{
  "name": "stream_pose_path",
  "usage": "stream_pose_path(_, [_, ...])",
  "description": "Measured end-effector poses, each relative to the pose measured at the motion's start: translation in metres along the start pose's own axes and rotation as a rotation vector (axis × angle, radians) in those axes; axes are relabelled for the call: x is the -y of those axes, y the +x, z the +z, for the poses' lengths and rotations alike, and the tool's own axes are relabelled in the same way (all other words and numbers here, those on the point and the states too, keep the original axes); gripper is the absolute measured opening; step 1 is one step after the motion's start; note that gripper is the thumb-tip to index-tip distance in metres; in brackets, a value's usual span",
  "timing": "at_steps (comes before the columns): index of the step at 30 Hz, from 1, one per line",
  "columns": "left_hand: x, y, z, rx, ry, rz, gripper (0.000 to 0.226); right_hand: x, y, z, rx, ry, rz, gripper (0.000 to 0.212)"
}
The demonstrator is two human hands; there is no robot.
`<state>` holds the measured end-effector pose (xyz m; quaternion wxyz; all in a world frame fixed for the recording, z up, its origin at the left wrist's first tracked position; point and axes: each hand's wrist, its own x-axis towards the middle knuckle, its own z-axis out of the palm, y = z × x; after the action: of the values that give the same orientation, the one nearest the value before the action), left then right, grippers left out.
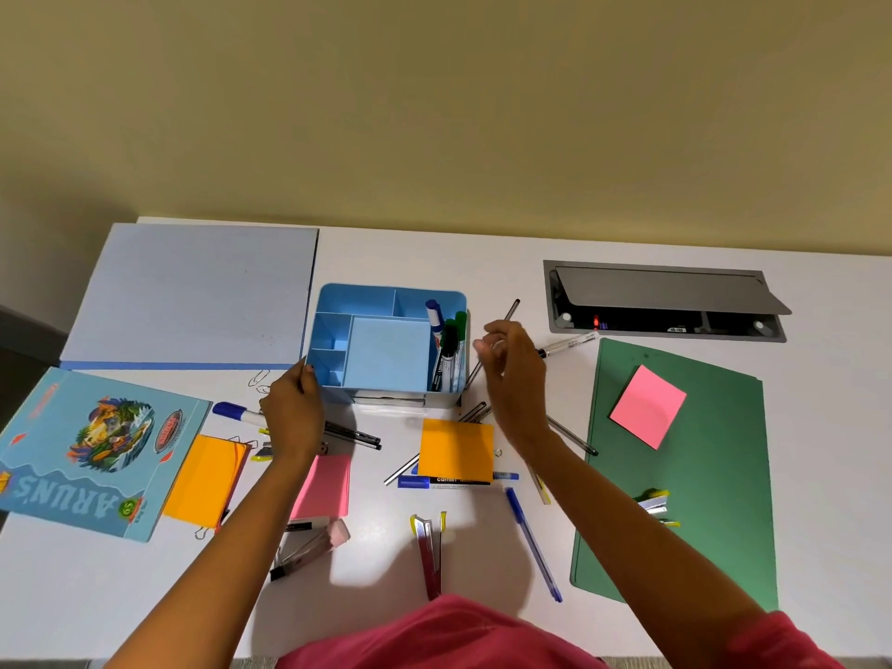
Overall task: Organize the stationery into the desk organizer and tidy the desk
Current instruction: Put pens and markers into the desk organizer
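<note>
The left hand [292,408] gripped the organizer [386,352] at its near-left corner. The right hand [511,364] hung beside it, and whether it held the pen [512,309], I couldn't tell.

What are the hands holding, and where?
Left hand grips the blue organizer at its near-left corner; right hand seems to pinch a thin pen mid-shaft.

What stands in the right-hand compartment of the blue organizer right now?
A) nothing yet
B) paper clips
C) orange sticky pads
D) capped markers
D: several capped markers, with blue, green and black caps, stand upright in the right-hand compartment of the organizer.
</note>
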<state>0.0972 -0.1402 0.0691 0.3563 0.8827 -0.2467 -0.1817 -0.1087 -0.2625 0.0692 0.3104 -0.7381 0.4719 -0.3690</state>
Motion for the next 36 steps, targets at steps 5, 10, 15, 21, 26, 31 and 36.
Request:
stream_pose_path(5, [0.0, 0.0, 0.0, 0.002, -0.009, 0.009, 0.033, -0.05, 0.016, -0.02, 0.091, -0.28, 0.077, 0.042])
stream_pose_path(10, [0.001, 0.001, 0.001, -0.002, -0.008, 0.016, 0.033, -0.089, 0.017, -0.034, 0.335, -0.615, 0.08, 0.055])
stream_pose_path(15, [0.001, 0.0, 0.001, -0.006, -0.009, 0.018, 0.034, -0.103, 0.012, -0.039, 0.37, -0.834, -0.069, 0.042])
stream_pose_path(21, [0.001, 0.001, 0.002, -0.01, -0.01, 0.014, 0.035, -0.069, 0.016, -0.037, 0.152, -0.562, -0.187, 0.024])
stream_pose_path(26, [0.002, 0.002, 0.003, -0.017, -0.016, 0.007, 0.034, 0.005, 0.01, -0.041, -0.083, -0.124, -0.238, 0.022])
stream_pose_path(31, [0.002, 0.002, 0.004, -0.013, -0.016, 0.0, 0.034, 0.051, -0.005, -0.03, -0.142, 0.099, -0.209, 0.028])
stream_pose_path(36, [0.003, 0.002, 0.003, 0.001, -0.004, 0.001, 0.034, 0.044, -0.017, -0.011, 0.038, 0.061, -0.116, 0.033])
